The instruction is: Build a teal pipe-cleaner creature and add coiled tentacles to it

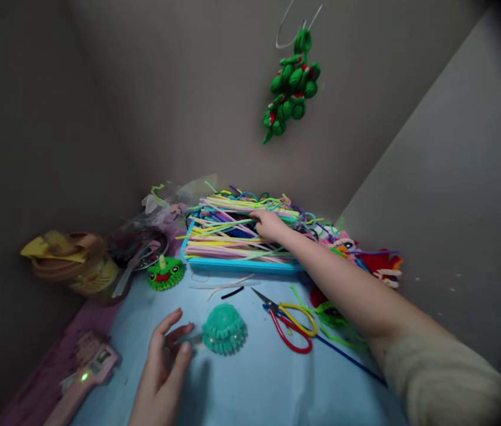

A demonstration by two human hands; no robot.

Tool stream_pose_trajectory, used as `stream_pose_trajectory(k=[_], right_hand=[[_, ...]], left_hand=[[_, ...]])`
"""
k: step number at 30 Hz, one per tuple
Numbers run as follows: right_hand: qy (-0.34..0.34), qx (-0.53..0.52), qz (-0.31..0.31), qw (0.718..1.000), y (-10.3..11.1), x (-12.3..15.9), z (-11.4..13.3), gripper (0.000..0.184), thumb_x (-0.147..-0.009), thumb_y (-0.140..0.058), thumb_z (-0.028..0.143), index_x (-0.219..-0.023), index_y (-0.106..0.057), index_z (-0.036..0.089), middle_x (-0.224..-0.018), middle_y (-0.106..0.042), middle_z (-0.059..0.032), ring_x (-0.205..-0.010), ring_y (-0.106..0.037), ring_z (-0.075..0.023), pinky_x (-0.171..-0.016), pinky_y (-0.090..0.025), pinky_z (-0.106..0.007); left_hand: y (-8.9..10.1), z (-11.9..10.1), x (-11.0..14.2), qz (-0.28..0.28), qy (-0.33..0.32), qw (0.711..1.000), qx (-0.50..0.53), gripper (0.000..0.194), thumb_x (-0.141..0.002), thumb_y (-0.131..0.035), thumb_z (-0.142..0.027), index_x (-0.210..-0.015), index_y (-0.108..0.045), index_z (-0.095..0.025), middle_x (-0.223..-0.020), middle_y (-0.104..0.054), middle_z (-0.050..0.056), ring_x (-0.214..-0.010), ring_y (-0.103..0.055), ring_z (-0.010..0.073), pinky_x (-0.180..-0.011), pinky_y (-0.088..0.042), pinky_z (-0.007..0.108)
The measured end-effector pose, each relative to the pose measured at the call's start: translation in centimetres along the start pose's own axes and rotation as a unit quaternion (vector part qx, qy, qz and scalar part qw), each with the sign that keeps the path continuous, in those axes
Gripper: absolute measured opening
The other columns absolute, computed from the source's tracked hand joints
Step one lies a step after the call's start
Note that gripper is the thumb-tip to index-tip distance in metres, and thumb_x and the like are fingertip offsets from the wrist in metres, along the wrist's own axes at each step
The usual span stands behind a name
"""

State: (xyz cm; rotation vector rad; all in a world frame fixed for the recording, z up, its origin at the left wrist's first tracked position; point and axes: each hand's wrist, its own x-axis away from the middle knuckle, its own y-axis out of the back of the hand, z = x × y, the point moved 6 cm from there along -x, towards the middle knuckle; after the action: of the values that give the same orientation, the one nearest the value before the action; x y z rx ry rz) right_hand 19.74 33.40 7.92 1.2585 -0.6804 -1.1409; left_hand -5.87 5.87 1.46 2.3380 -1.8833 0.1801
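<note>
Over at the back, the right hand [269,226] is in among the fuzzy stems [228,245], the arm stretched across the right side, fingertips down on the pile; whether they pinch a stem, I cannot tell from here. Those stems, yellow, pink, green and more, lie heaped in a bright blue tray [241,267] against the wall. Down in front, the left hand [164,355] is free and holding nothing, fingers loosely curved, thumb apart, just beside a rounded turquoise fuzzy piece [224,328] that sits on the pale blue work surface [250,393] with a ruffled lower edge. To its right, scissors [275,309] with one red and one yellow handle lie with blades pointing up toward the tray, and a dark blue stem [352,356] runs off beneath the right forearm. Between tray and turquoise piece, there's a short black piece [233,293] near some pale strands. Left of those sits a green fuzzy face [165,274] with a red mouth; farther left, a lidded cup [93,278], and nearer, a pink tool [99,365] showing a green light. Up above, green and red ornaments [294,80] hang from a wire.
</note>
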Motion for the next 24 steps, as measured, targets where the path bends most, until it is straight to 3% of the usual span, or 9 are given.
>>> stream_pose_trajectory(k=[3,7,11,14,16,20,24], right_hand=[[-0.022,0.024,-0.004,0.999,0.4,-0.6,-1.1,0.05,-0.074,-0.049,0.01,-0.123,-0.055,0.015,-0.127,-0.056,-0.0097,-0.112,-0.053,-0.0232,-0.095,-0.039,-0.029],[-0.011,0.038,0.052,0.998,0.1,-0.9,-1.2,0.043,-0.074,-0.051,0.012,-0.116,-0.061,0.017,-0.122,-0.06,-0.0083,-0.108,-0.056,-0.0237,-0.092,-0.041,-0.027],[0.053,0.035,0.044,0.997,0.9,-0.4,1.0,0.032,-0.078,-0.047,0.012,-0.103,-0.066,0.018,-0.109,-0.066,-0.0074,-0.099,-0.059,-0.0211,-0.086,-0.042,-0.027],[0.113,0.008,-0.003,0.994,1.6,0.4,3.6,0.03,-0.078,-0.045,0.009,-0.099,-0.065,0.016,-0.103,-0.066,-0.0076,-0.097,-0.059,-0.0194,-0.085,-0.042,-0.027],[0.134,-0.006,0.01,0.991,0.8,0.8,5.2,0.027,-0.078,-0.05,0.013,-0.102,-0.062,0.017,-0.103,-0.065,-0.0076,-0.096,-0.058,-0.0197,-0.084,-0.042,-0.028],[0.069,0.051,0.061,0.994,-2.1,0.6,6.1,0.063,-0.067,-0.069,0.031,-0.123,-0.046,0.016,-0.123,-0.053,-0.0154,-0.105,-0.054,-0.0272,-0.081,-0.045,-0.033],[0.009,0.075,0.033,0.997,-1.9,-1.3,4.3,0.038,-0.078,-0.053,0.017,-0.115,-0.05,0.016,-0.112,-0.06,-0.0135,-0.099,-0.058,-0.0245,-0.078,-0.045,-0.03]], left_hand=[[0.1,0.1,0.0,0.01,0.002,1.0,0.006,0.067,-0.069,-0.067,-0.049,-0.126,-0.043,-0.024,-0.125,-0.053,0.012,-0.114,-0.052,0.0253,-0.085,-0.048,0.03],[0.3,0.0,0.0,0.012,0.001,1.0,0.007,0.067,-0.068,-0.066,-0.051,-0.125,-0.045,-0.024,-0.127,-0.052,0.012,-0.114,-0.052,0.0247,-0.086,-0.047,0.029],[-0.3,-0.5,0.4,-0.005,-0.028,0.999,-0.02,0.058,-0.073,-0.061,-0.053,-0.121,-0.05,-0.022,-0.118,-0.058,0.011,-0.11,-0.055,0.0242,-0.086,-0.048,0.031],[-0.9,-1.4,1.0,-0.042,-0.104,0.991,-0.066,0.043,-0.078,-0.055,-0.051,-0.11,-0.058,-0.023,-0.119,-0.057,0.01,-0.105,-0.057,0.0237,-0.085,-0.047,0.032],[-1.4,-1.9,1.4,-0.046,-0.148,0.983,-0.096,0.035,-0.079,-0.054,-0.049,-0.102,-0.062,-0.023,-0.119,-0.056,0.011,-0.103,-0.057,0.0243,-0.083,-0.048,0.033],[-1.2,-2.1,1.2,-0.038,-0.179,0.974,-0.131,0.032,-0.08,-0.053,-0.046,-0.098,-0.065,-0.022,-0.118,-0.057,0.012,-0.109,-0.054,0.0266,-0.082,-0.049,0.035],[-0.7,-1.8,0.6,0.006,-0.17,0.973,-0.156,0.031,-0.078,-0.056,-0.044,-0.096,-0.067,-0.022,-0.117,-0.059,0.012,-0.111,-0.054,0.0278,-0.082,-0.051,0.036]])
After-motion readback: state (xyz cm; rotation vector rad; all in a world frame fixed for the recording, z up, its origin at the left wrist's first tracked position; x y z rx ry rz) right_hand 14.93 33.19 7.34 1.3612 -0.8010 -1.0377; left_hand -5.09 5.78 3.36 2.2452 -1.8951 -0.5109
